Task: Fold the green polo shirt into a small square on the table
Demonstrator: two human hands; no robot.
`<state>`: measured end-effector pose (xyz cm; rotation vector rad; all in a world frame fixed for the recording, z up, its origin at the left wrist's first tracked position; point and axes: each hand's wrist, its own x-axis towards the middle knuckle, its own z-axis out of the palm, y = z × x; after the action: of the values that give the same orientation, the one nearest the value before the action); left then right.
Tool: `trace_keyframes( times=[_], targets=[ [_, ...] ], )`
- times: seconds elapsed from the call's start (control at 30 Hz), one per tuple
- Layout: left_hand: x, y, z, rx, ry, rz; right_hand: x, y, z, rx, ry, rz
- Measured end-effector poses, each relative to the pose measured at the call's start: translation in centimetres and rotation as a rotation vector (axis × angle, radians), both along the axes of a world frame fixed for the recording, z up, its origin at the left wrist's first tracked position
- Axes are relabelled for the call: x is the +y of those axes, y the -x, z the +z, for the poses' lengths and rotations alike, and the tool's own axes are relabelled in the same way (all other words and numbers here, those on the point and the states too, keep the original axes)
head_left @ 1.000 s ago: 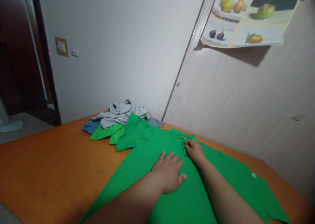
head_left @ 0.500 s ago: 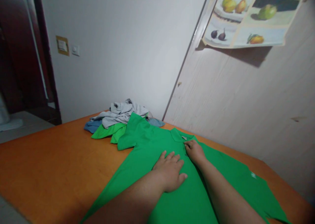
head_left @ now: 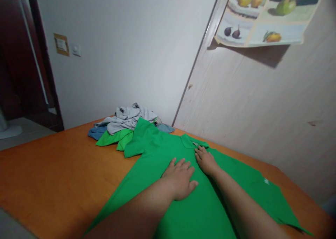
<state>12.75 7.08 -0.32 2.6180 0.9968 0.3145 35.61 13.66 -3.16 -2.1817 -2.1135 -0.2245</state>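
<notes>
A green polo shirt [head_left: 157, 149] lies spread out, front up, its collar toward the wall and a small white mark on the sleeve at the right. My left hand [head_left: 180, 179] rests flat on the shirt's chest with fingers apart, left of the button placket. Just below the collar [head_left: 187, 141], my right hand [head_left: 207, 161] lies on the cloth with its fingers stretched out and slightly bent. Neither hand grips any fabric. My right hand and forearm hide most of the placket. The lower end of the shirt runs out of view.
Behind the left sleeve sits a rumpled pile of clothes [head_left: 128, 118] in grey, blue and bright green. The orange tabletop [head_left: 65, 176] meets a pale wall [head_left: 126, 50] at the back. Fruit pictures [head_left: 262, 18] hang at upper right.
My right hand's fingers have loosened from a pinch near the placket and now lie stretched on the cloth below the collar. My left hand stays on the chest. The view has shifted slightly.
</notes>
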Motion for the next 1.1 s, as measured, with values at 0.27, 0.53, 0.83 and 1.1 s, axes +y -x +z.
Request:
trace_keyframes(
  times=[0.27, 0.53, 0.83, 1.1],
  targets=[
    [0.0, 0.1, -0.1, 0.005, -0.016, 0.001, -0.2, 0.2, 0.4, -0.006, -0.045, 0.006],
    [0.2, 0.0, -0.6, -0.009, -0.035, -0.002, 0.0, 0.2, 0.5, 0.020, -0.032, 0.044],
    [0.2, 0.1, -0.7, 0.000, -0.034, 0.007, 0.0, 0.3, 0.3, 0.050, -0.008, 0.008],
    [1.6, -0.1, 0.4, 0.037, -0.036, 0.005, -0.1, 1.0, 0.7, 0.085, -0.014, 0.000]
  ],
)
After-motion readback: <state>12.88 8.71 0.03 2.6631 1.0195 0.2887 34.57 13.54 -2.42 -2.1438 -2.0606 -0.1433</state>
